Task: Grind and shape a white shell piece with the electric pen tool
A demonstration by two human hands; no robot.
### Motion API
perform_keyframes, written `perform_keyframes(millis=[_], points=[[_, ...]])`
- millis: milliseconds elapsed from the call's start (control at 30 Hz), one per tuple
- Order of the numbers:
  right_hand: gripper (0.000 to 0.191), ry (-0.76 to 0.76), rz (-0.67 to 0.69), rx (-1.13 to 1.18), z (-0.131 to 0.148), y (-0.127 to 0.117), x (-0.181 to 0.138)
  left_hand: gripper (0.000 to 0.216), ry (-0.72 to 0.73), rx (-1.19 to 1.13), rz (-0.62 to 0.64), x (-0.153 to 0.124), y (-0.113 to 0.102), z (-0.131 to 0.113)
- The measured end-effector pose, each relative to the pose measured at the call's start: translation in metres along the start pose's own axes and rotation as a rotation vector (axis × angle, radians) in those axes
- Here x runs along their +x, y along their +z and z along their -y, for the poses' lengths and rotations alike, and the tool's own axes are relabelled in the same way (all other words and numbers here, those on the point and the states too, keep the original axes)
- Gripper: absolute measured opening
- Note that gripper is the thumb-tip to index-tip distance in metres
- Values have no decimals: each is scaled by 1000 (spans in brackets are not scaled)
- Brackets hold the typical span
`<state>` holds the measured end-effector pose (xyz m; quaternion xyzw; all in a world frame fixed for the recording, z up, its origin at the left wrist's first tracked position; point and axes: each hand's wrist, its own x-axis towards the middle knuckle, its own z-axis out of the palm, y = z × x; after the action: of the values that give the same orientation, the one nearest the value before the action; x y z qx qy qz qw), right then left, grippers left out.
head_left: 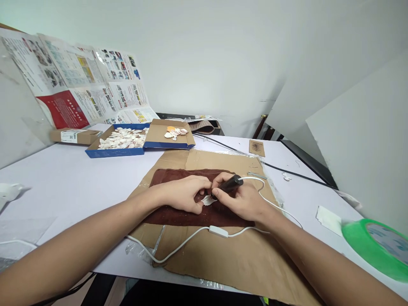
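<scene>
My right hand (pixel 239 196) is wrapped round a black pen-shaped corded tool (pixel 230 184). A white cord leaves its top end. The tool's tip is hidden by my fingers and points down at a small thin white piece (pixel 208 200), which looks like a shell or flake. My left hand (pixel 186 193) has curled fingers closed at the left edge of that piece, steadying it. Under both hands lies a folded dark brown cloth (pixel 178 216), with tiny pale specks on it. The cloth rests on a sheet of brown cardboard (pixel 204 255).
At back left, a blue box (pixel 116 153) holds many white pieces; its lid flap (pixel 156 131) bears several more and an orange one. The white cord's inline switch (pixel 218 231) lies before the cloth. Green tape (pixel 357 242) sits at right, tweezers (pixel 256 174) behind my right hand.
</scene>
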<state>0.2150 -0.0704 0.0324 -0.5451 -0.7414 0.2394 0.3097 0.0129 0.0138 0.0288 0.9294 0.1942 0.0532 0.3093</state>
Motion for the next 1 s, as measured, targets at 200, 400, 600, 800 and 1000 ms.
perform_keyframes(millis=[200, 400, 600, 800, 1000], points=[[16, -31, -52, 49, 0, -2, 1, 24, 36, 6, -39, 0, -7, 0], [17, -109, -258, 169, -5, -7, 2, 49, 45, -64, -82, 8, -22, 2], [19, -106, -580, 179, -19, -20, 6, 50, 1, 41, -171, 30, -36, 4], [23, -44, -651, 174, -30, -33, 9, 43, 83, 215, -295, 56, -35, 12], [24, 32, -602, 95, -30, -34, 7, 49, 172, 224, -257, 64, -33, 12]])
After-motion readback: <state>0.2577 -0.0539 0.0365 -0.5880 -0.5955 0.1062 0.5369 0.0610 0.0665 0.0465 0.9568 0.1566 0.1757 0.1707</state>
